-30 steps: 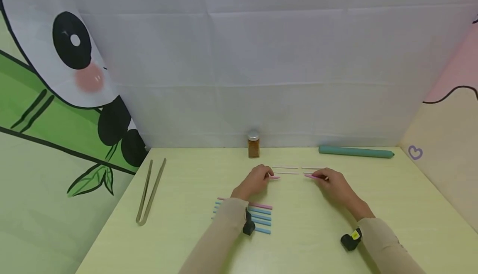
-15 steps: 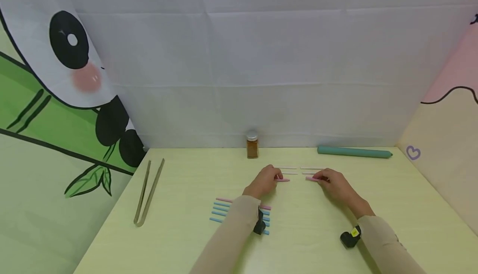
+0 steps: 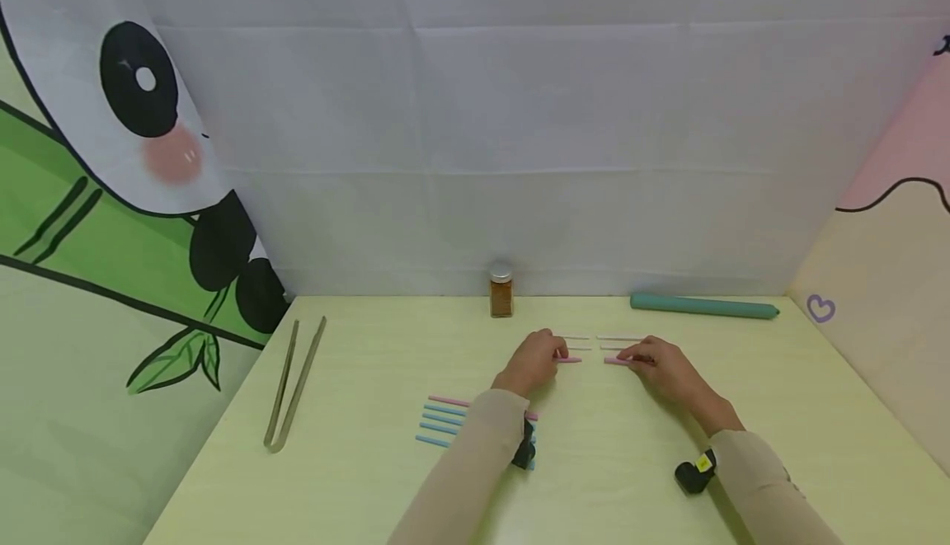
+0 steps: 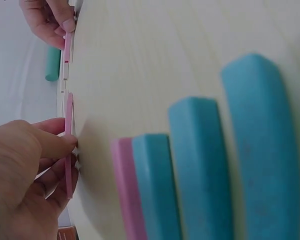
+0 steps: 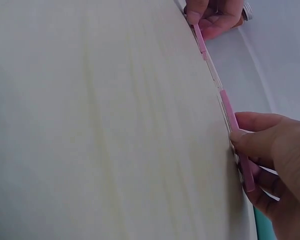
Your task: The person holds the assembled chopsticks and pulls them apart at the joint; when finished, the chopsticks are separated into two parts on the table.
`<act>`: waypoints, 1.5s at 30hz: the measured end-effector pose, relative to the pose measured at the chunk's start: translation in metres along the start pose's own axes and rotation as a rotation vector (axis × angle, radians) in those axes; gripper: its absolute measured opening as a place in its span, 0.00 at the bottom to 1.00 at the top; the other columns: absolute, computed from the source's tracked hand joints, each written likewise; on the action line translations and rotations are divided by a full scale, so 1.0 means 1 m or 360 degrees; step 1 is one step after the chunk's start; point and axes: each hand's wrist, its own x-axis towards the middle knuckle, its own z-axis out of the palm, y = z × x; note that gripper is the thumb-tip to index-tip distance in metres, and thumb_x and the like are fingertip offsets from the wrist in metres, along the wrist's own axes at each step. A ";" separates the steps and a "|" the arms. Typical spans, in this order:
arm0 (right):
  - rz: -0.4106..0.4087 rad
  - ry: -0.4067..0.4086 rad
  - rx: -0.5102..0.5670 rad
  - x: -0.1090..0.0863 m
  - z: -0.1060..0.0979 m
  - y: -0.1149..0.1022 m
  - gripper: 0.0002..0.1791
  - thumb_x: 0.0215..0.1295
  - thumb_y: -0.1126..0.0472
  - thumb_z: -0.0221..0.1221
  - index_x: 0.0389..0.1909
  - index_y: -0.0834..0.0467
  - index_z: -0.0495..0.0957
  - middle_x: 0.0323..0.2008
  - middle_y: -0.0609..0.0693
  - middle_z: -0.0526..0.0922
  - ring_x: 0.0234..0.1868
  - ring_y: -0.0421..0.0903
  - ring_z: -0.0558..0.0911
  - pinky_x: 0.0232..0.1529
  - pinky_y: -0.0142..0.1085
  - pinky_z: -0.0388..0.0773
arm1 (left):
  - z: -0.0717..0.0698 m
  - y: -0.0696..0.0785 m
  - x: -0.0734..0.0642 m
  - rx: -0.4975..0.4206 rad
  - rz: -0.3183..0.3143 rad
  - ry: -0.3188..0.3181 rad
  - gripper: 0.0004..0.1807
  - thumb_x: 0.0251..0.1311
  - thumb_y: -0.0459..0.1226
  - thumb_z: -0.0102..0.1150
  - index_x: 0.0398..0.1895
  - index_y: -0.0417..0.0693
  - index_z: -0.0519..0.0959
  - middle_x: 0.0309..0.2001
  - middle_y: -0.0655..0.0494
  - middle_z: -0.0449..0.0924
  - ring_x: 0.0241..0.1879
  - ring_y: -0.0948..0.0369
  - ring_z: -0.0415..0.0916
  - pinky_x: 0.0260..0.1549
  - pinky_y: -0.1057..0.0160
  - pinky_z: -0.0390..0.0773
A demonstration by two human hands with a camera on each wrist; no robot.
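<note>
My left hand (image 3: 533, 361) pinches a pink stick (image 4: 69, 180) between thumb and fingers, low over the table. To its right, my right hand (image 3: 660, 368) pinches another pink stick (image 5: 229, 107) the same way. The two sticks lie nearly end to end, with a gap between their inner tips. Just behind them are thin white sticks (image 3: 579, 349) in two short rows, partly hidden by my fingers. Beneath my left forearm lie several blue sticks (image 3: 439, 420) and a pink stick (image 3: 448, 401) side by side; the sleeve covers their middles.
A small jar of brown contents with a silver lid (image 3: 501, 296) stands at the table's back edge. A green rod (image 3: 705, 307) lies at back right. Metal tongs (image 3: 295, 388) rest on the left. A white cloth (image 3: 460, 116) hangs behind the table (image 3: 356, 495).
My left hand has moved right and slightly nearer with its pink stick, narrowing the gap to the other stick. My right hand has lowered its stick slightly toward me and levelled it.
</note>
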 end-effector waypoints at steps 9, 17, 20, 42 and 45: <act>0.0010 -0.0031 -0.0022 -0.001 -0.003 0.000 0.09 0.57 0.69 0.64 0.38 0.58 0.86 0.31 0.48 0.81 0.31 0.39 0.74 0.32 0.32 0.71 | 0.002 0.007 0.002 0.0044 0.0018 0.0024 0.13 0.58 0.25 0.57 0.40 0.50 0.84 0.36 0.57 0.77 0.39 0.61 0.74 0.46 0.67 0.75; -0.0046 -0.0010 -0.0046 -0.001 -0.005 0.002 0.09 0.56 0.70 0.65 0.38 0.59 0.86 0.29 0.48 0.80 0.29 0.38 0.72 0.29 0.32 0.70 | 0.005 0.010 0.004 0.0121 0.0038 0.0048 0.13 0.60 0.26 0.56 0.41 0.51 0.84 0.38 0.56 0.78 0.41 0.59 0.75 0.47 0.66 0.75; -0.0033 -0.0011 -0.0044 -0.001 -0.005 0.003 0.09 0.56 0.69 0.65 0.38 0.59 0.87 0.29 0.48 0.79 0.29 0.39 0.72 0.29 0.31 0.69 | 0.007 0.011 0.005 0.0117 0.0022 0.0045 0.14 0.60 0.26 0.55 0.41 0.52 0.84 0.39 0.56 0.77 0.41 0.59 0.74 0.48 0.66 0.74; -0.0084 0.0031 -0.0043 0.001 -0.003 0.005 0.10 0.55 0.71 0.64 0.39 0.59 0.87 0.28 0.49 0.78 0.29 0.40 0.72 0.29 0.32 0.68 | 0.014 0.008 0.008 -0.0178 -0.0053 0.0091 0.13 0.63 0.27 0.53 0.41 0.47 0.86 0.37 0.53 0.78 0.42 0.58 0.75 0.49 0.65 0.75; -0.0081 0.0032 -0.0051 0.001 -0.003 0.006 0.10 0.55 0.71 0.64 0.38 0.59 0.87 0.28 0.49 0.78 0.29 0.40 0.72 0.29 0.32 0.68 | 0.014 0.009 0.008 -0.0139 -0.0048 0.0087 0.13 0.63 0.26 0.54 0.42 0.47 0.86 0.38 0.53 0.78 0.43 0.58 0.75 0.50 0.65 0.74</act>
